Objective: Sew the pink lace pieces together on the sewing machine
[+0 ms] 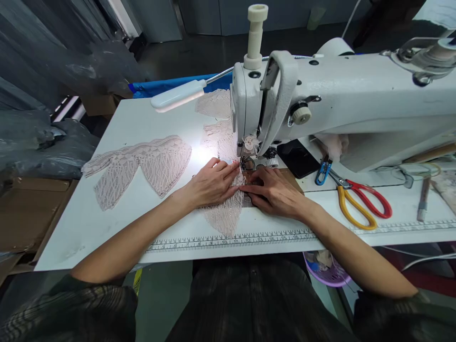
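Note:
A pale pink lace piece (pixel 224 216) lies under the presser foot (pixel 247 164) of a white sewing machine (pixel 356 104). My left hand (pixel 210 183) presses flat on the lace just left of the needle, fingers together. My right hand (pixel 274 192) rests on the lace right of the needle, its fingertips meeting those of the left hand. More lace (pixel 217 123) trails out behind the machine head.
Loose lace pieces (pixel 142 166) lie on the white table (pixel 107 218) at the left. Red-and-yellow scissors (pixel 359 204), a blue thread snip (pixel 322 173) and a dark phone (pixel 297 159) sit to the right. A ruler strip (pixel 228 241) runs along the front edge. A lamp (pixel 178 95) shines down.

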`<action>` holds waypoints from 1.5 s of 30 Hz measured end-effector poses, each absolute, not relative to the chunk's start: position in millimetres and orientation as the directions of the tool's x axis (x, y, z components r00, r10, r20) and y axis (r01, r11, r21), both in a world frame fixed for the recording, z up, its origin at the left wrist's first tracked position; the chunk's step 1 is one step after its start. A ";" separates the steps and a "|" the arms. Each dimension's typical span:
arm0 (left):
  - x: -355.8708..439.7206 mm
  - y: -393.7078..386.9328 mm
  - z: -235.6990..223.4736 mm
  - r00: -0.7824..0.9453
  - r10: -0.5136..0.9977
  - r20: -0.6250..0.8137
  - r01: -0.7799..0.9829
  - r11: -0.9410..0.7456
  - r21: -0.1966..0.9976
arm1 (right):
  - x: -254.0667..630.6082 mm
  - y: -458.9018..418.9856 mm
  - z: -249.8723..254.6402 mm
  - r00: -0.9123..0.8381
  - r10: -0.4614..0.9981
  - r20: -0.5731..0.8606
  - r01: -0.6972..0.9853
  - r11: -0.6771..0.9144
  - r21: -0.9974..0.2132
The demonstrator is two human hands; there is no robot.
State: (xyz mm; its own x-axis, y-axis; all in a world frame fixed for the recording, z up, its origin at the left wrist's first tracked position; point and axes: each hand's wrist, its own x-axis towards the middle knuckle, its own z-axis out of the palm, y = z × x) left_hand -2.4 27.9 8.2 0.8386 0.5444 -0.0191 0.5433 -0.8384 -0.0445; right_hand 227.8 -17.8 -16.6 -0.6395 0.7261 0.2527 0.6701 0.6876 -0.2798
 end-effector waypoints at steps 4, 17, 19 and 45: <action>0.5 32.1 3.1 0.834 0.551 0.034 0.552 -0.832 -0.054 | 229.3 -16.2 -18.5 -0.623 0.736 0.264 0.691 0.676 -0.254; -9.6 37.1 3.7 0.803 0.596 -0.004 0.595 -0.800 0.078 | 224.3 -17.1 -15.7 -0.614 0.752 0.238 0.713 0.658 -0.241; -9.7 37.5 2.4 0.803 0.596 -0.007 0.595 -0.800 0.079 | 224.2 -17.4 -15.4 -0.611 0.756 0.234 0.718 0.654 -0.238; -8.9 40.6 -4.0 0.796 0.604 0.030 0.592 -0.788 0.169 | 225.6 -16.9 -20.3 -0.576 0.769 0.277 0.703 0.639 -0.311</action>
